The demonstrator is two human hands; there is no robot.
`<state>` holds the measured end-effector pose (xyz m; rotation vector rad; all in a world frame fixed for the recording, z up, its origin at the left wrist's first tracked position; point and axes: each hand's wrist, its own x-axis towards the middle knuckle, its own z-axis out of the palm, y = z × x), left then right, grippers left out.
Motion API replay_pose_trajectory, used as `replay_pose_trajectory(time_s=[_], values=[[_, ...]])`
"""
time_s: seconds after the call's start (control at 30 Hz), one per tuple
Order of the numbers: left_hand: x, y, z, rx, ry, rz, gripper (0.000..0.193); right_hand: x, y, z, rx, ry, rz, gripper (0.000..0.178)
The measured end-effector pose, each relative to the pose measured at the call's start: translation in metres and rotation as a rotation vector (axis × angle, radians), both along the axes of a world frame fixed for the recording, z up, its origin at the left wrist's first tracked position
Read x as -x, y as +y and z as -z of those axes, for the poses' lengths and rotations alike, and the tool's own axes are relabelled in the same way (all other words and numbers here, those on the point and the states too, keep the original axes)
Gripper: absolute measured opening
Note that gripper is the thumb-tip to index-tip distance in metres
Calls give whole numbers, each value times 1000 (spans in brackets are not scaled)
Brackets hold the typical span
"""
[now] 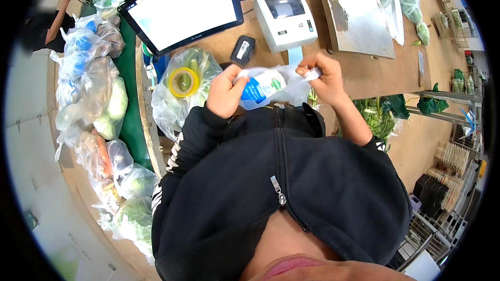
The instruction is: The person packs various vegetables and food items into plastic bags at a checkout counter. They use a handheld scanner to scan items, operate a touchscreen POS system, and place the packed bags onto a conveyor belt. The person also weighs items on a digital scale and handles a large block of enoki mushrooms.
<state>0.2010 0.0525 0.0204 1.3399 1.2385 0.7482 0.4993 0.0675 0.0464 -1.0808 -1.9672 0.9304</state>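
both hands up at chest height, over the near edge of the wooden counter [364, 73]. left hand [225, 92] curled shut on one end of a clear bag [271, 87] with a white-and-blue pack inside. right hand [323, 75] pinched narrow on a white label strip [311, 74] at the bag's other end, thumb and forefinger tight. bag stretched between the two hands, touching both, hanging clear of the counter.

just beyond the right hand: white label printer [285, 18], paper tail running down toward the fingers. beyond the left hand: small black scanner [242, 49] and tilted screen [182, 8]. just left of the left hand: bagged greens with a yellow tape roll [183, 81] on top. well left: row of bagged vegetables [99, 99] on a green belt. below right of the right hand: loose leafy greens [376, 117]. beyond the right hand, further off: metal plate [354, 10].

risks, judged only:
- label likely to fold on itself or stick to fingers, grip so tight near the adhesive; cannot tell which face is sticky.
- thin film slack and wrinkled, so label could land creased or crooked unless pulled flat.
- pack could slide out if the bag mouth is open toward the low end; mouth not visible.
- hard tug could tear the film at the left fist.
- bag held past the counter edge, so a slip likely means a drop to the floor.
- paper tail from printer could snag on the wrist.
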Motion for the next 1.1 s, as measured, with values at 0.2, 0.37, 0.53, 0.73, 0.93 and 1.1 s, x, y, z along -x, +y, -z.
replay_pose_trajectory(time_s=[0.2, 0.37, 0.53, 0.73, 0.93, 1.1], values=[[-37, -4, -95, -493, 285, 172, 34, 67, 19, -44, -186, -44, -204, 57], [-7, 15, -69, -710, 136, 56, 125, 59, 48, -100, -446, -304, -259, 24], [4, 7, -61, -645, 58, 222, 155, 102, 43, -143, -274, -83, -511, 16], [19, 5, -67, -613, 166, 141, 157, 93, 44, -177, -82, 6, -487, 27], [-59, 16, -54, -500, -222, 305, 79, 129, 40, -164, -35, 15, -333, 21], [-71, 44, -56, -180, -338, 367, 30, 88, 114, -136, 112, -108, -147, 23]])
